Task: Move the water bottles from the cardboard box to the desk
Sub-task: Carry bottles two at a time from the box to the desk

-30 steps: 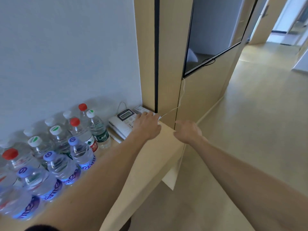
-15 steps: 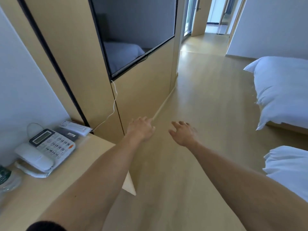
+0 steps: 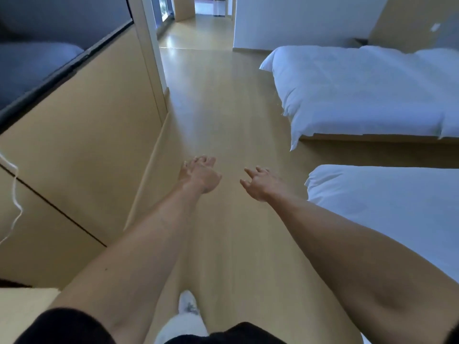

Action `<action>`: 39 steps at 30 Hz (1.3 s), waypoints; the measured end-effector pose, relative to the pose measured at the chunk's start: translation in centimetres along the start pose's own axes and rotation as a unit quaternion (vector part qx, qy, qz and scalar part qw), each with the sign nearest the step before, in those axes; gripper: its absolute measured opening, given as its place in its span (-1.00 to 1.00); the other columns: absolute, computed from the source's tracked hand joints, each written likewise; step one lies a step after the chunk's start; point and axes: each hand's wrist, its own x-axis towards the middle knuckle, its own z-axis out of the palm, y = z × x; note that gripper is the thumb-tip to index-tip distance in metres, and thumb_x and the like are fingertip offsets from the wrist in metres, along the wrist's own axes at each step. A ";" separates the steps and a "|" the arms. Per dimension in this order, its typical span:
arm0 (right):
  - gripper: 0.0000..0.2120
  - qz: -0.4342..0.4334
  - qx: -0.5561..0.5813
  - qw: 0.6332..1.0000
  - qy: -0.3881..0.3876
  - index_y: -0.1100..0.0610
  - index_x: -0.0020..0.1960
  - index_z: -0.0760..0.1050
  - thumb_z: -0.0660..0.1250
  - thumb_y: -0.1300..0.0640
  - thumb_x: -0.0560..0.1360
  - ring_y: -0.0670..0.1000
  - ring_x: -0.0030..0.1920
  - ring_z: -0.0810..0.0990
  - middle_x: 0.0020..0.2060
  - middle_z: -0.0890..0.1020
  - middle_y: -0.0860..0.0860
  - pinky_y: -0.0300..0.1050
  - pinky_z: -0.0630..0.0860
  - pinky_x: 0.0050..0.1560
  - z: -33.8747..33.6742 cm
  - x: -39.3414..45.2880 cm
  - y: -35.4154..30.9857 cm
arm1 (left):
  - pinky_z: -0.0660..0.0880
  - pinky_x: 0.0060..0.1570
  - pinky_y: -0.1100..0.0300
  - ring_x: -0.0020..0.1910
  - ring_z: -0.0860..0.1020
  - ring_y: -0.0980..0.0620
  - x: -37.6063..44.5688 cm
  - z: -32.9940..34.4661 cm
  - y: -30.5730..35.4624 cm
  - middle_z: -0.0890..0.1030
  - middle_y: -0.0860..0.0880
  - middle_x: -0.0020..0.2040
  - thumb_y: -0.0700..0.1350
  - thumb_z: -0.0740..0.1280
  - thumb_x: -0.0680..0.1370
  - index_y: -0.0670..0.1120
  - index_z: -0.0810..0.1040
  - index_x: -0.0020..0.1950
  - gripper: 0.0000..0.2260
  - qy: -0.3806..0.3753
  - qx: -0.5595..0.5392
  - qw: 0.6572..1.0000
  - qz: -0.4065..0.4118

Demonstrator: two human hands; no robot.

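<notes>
Fingers (image 3: 206, 160) of the left hand (image 3: 200, 176) and right hand (image 3: 260, 184) are loosely spread, holding nothing, above the wooden floor (image 3: 223, 115). No water bottle is visible; the surface (image 3: 22, 304) corner shows at lower left.

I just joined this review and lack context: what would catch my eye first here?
Two bare arms stretch ahead over the wood floor, the left hand and right hand both empty with loosely spread fingers. Two white beds fill the right side. A dark screen sits in the panel wall at upper left.
</notes>
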 end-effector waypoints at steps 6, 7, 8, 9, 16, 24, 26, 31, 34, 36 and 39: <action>-0.43 0.059 -0.012 0.998 -0.005 -0.09 0.59 0.09 -0.01 -0.26 0.63 0.13 0.57 0.13 0.58 0.17 0.07 0.15 0.16 0.51 -1.7 7.5 1.3 | 0.07 0.54 -0.08 0.57 0.19 -0.07 8.6 -0.7 0.0 0.24 -0.04 0.58 0.09 0.19 0.63 0.02 0.25 0.57 -0.50 -0.009 0.016 0.999 0.043; -0.43 0.068 -0.017 0.998 -0.003 -0.09 0.58 0.10 -0.01 -0.26 0.63 0.12 0.56 0.14 0.57 0.19 0.06 0.14 0.17 0.49 -2.2 9.0 1.2 | 0.09 0.53 -0.07 0.56 0.21 -0.08 10.3 -1.0 -0.4 0.27 -0.04 0.57 0.08 0.20 0.63 0.03 0.27 0.56 -0.50 -0.008 0.016 0.999 0.049; -0.43 0.075 -0.019 0.997 -0.003 -0.09 0.58 0.11 -0.01 -0.26 0.63 0.12 0.56 0.15 0.57 0.20 0.06 0.13 0.18 0.49 -2.8 10.6 1.0 | 0.11 0.53 -0.06 0.55 0.23 -0.08 12.1 -1.4 -0.9 0.28 -0.04 0.56 0.07 0.21 0.62 0.02 0.28 0.55 -0.51 -0.009 0.017 0.998 0.054; -0.43 0.080 -0.019 0.997 -0.004 -0.09 0.59 0.10 -0.01 -0.26 0.63 0.12 0.56 0.15 0.57 0.20 0.06 0.12 0.18 0.49 -3.4 12.1 0.7 | 0.13 0.52 -0.06 0.55 0.24 -0.08 13.8 -1.9 -1.5 0.30 -0.04 0.55 0.08 0.22 0.62 0.02 0.28 0.55 -0.51 -0.012 0.018 0.998 0.059; -0.45 0.108 -0.019 0.994 -0.012 -0.10 0.60 0.07 -0.02 -0.23 0.65 0.11 0.56 0.13 0.58 0.16 0.06 0.12 0.15 0.50 -8.0 22.0 -0.6 | 0.18 0.49 -0.05 0.54 0.25 -0.08 25.4 -4.9 -4.4 0.29 -0.05 0.56 0.06 0.20 0.63 0.00 0.28 0.55 -0.51 -0.040 0.034 0.996 0.078; -0.44 0.137 -0.008 0.990 -0.046 -0.12 0.60 0.05 -0.03 -0.24 0.65 0.12 0.57 0.11 0.59 0.15 0.06 0.14 0.13 0.52 -9.7 32.6 1.0 | 0.20 0.46 -0.06 0.53 0.26 -0.10 37.2 -5.7 -4.4 0.32 -0.04 0.54 0.05 0.20 0.63 0.01 0.28 0.55 -0.52 -0.066 0.039 0.992 0.095; -0.44 0.139 -0.005 0.989 -0.051 -0.11 0.60 0.06 -0.02 -0.25 0.64 0.12 0.56 0.12 0.58 0.15 0.06 0.14 0.12 0.52 -10.0 35.9 2.0 | 0.19 0.47 -0.07 0.53 0.26 -0.10 40.5 -5.9 -4.2 0.31 -0.04 0.54 0.06 0.20 0.63 0.02 0.28 0.55 -0.51 -0.068 0.035 0.992 0.097; -0.43 0.131 -0.005 0.990 -0.060 -0.13 0.59 0.06 -0.02 -0.27 0.63 0.12 0.56 0.13 0.58 0.17 0.05 0.14 0.13 0.51 -11.7 46.0 4.7 | 0.15 0.51 -0.08 0.55 0.23 -0.09 50.2 -6.9 -3.7 0.30 -0.03 0.56 0.09 0.21 0.63 0.04 0.26 0.57 -0.49 -0.068 0.039 0.993 0.084; -0.42 0.117 -0.002 0.991 -0.064 -0.13 0.59 0.06 -0.01 -0.27 0.63 0.12 0.56 0.13 0.58 0.17 0.04 0.14 0.13 0.52 -13.4 53.0 6.6 | 0.13 0.53 -0.10 0.55 0.22 -0.09 56.9 -8.1 -3.2 0.28 -0.02 0.57 0.09 0.19 0.63 0.05 0.24 0.58 -0.49 -0.066 0.042 0.995 0.064; -0.42 0.103 0.003 0.992 -0.078 -0.14 0.59 0.06 0.00 -0.27 0.63 0.11 0.57 0.11 0.59 0.15 0.03 0.15 0.11 0.52 -15.1 57.2 7.9 | 0.12 0.52 -0.11 0.56 0.21 -0.09 61.1 -9.4 -2.7 0.27 -0.02 0.57 0.09 0.19 0.63 0.06 0.22 0.58 -0.49 -0.077 0.046 0.995 0.048; -0.43 0.088 -0.005 0.993 -0.080 -0.15 0.59 0.07 0.00 -0.28 0.63 0.12 0.58 0.10 0.59 0.15 0.02 0.15 0.13 0.50 -17.7 63.1 9.6 | 0.12 0.52 -0.12 0.56 0.21 -0.09 67.1 -11.4 -1.9 0.28 -0.01 0.57 0.09 0.19 0.63 0.08 0.22 0.58 -0.49 -0.066 0.053 0.996 0.029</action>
